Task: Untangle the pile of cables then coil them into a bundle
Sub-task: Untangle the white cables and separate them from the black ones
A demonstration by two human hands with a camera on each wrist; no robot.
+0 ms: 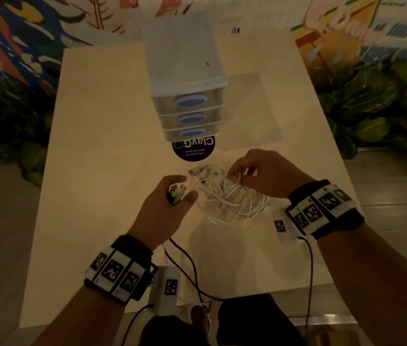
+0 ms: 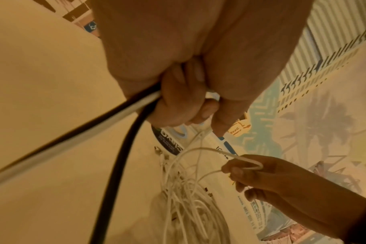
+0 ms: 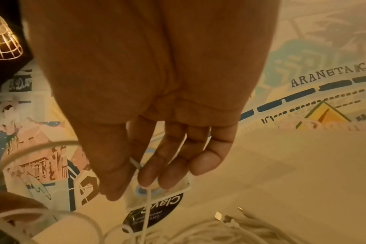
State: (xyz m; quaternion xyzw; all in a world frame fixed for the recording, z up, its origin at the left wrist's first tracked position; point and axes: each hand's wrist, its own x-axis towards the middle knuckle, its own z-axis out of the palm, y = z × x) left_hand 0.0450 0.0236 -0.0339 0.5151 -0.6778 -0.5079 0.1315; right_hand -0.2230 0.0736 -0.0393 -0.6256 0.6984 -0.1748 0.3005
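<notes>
A tangled pile of thin white cables lies on the beige table between my hands. My left hand grips several cable ends with USB plugs; black and white cables run out of its fist toward my wrist. My right hand hovers over the pile's far right side and pinches a loop of white cable between thumb and fingers. In the right wrist view a white strand hangs down from the fingertips into the pile.
A translucent three-drawer plastic organizer with blue handles stands behind the pile, on a round dark sticker. Dark cables run off the table's near edge. Green plants and a painted wall surround the table.
</notes>
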